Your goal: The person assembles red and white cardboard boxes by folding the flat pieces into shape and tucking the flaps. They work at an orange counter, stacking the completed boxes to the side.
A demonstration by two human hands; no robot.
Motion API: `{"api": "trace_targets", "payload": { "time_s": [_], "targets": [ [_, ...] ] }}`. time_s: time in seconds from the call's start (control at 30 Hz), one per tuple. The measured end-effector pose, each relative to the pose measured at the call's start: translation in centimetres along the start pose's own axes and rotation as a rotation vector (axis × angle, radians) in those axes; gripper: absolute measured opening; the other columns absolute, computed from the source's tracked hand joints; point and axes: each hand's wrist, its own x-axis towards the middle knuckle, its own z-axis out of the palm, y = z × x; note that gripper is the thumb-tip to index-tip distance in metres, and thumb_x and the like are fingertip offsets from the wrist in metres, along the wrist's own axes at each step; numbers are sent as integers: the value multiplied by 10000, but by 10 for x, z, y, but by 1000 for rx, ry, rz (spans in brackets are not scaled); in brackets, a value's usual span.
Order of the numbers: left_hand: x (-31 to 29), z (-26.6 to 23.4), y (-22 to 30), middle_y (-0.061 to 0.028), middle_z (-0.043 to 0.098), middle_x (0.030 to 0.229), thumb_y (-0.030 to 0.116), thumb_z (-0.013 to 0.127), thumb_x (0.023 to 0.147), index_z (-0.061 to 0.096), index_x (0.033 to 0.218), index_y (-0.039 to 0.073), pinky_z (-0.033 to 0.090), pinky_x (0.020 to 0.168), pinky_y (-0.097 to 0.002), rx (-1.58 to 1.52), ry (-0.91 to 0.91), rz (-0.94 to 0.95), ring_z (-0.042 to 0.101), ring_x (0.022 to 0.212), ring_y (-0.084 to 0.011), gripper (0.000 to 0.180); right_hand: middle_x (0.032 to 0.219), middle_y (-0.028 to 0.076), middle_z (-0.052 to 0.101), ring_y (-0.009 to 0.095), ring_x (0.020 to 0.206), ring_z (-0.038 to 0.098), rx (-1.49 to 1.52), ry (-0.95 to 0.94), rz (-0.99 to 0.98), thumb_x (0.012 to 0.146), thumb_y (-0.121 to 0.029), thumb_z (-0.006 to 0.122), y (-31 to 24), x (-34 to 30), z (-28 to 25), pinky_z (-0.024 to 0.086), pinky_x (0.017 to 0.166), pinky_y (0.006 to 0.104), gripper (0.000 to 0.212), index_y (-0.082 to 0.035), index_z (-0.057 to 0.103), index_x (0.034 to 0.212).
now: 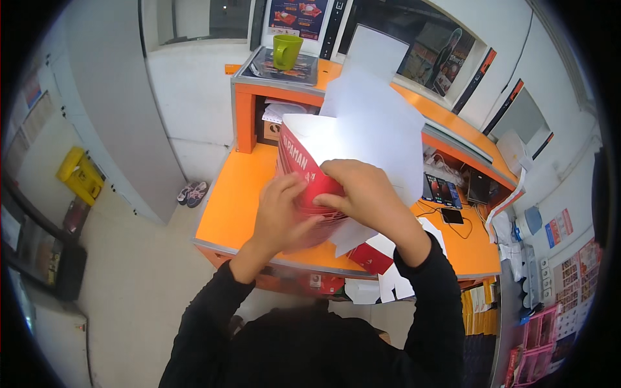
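Note:
A thick stack of red cardboard cartons (304,169) with white insides stands tilted over the front edge of the orange counter (239,200). My left hand (278,210) rests around the near left side of the stack, its fingers and thumb against the layered red edges. With fingers over the rim and thumb on the outer face, my right hand (362,191) grips the red front panel of the stack. Large white flaps (381,123) spread up and to the right behind it. Under my right forearm, another red and white carton piece (370,258) lies at the counter's edge.
A green mug (286,52) stands on the raised shelf at the back. To the right are a dark phone (452,216) with a cable and a blue-edged device (442,190). A yellow bin (81,173) and a pair of shoes (193,193) are on the left. Yellow packets (477,309) fill a lower shelf.

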Motion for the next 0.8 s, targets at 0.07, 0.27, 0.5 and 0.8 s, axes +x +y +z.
{"api": "trace_targets", "payload": {
  "time_s": [0.07, 0.27, 0.5, 0.8],
  "targets": [
    [3, -13, -15, -60, 558, 1012, 217, 841, 625, 578, 1007, 69, 386, 887, -397, -10, -112, 71, 542, 1048, -276, 487, 804, 152, 621, 342, 744, 582, 26, -36, 35, 752, -310, 731, 3, 1, 8, 454, 638, 403, 331, -54, 567, 884],
    [16, -31, -30, -52, 548, 951, 134, 777, 676, 631, 801, 75, 378, 909, -392, -374, -403, -73, 510, 986, -249, 201, 704, 121, 602, 340, 644, 571, 53, -69, 60, 758, -342, 727, 3, 1, 15, 438, 571, 391, 334, -68, 562, 857],
    [56, -25, -33, -78, 571, 933, 217, 728, 745, 638, 850, 59, 397, 880, -380, -451, -275, -108, 523, 967, -268, 211, 756, 71, 648, 311, 693, 629, 82, -54, -68, 781, -413, 675, 17, -10, 20, 474, 584, 396, 337, -120, 595, 928],
    [156, 83, -113, -269, 577, 1185, 599, 387, 914, 617, 1141, -14, 402, 951, -424, 334, -1013, -428, 546, 1126, -391, 693, 699, 66, 632, 269, 628, 643, -118, 20, -87, 774, -387, 661, 3, -20, 49, 481, 539, 393, 259, -188, 587, 922]
  ]
}}
